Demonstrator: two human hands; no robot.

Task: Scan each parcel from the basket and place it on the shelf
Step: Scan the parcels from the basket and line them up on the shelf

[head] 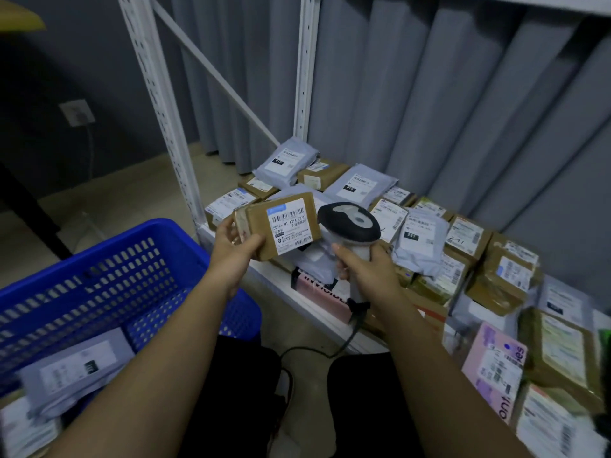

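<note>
Fingers: our left hand (235, 249) pinches a small brown cardboard parcel with a white barcode label (281, 226); our right hand (367, 269) is wrapped round the grip of a grey-and-black handheld barcode scanner w/ trailing cable (349, 223).

Parcel is held up in front of the low white metal shelf (264, 269), label toward us, just left of the scanner head, which sits beside it, nearly touching. We can't tell if a beam is on the label, so we judge the scan step is in hand, not confirmed. Progress: shelf already carries many brown boxes and grey poly mailers (420, 242), so most looks done. Left: the blue perforated plastic basket (99, 276) at lower left shows at least a couple of grey mailers (79, 368) inside; exact count is blurred. Then shelve this one.
</note>
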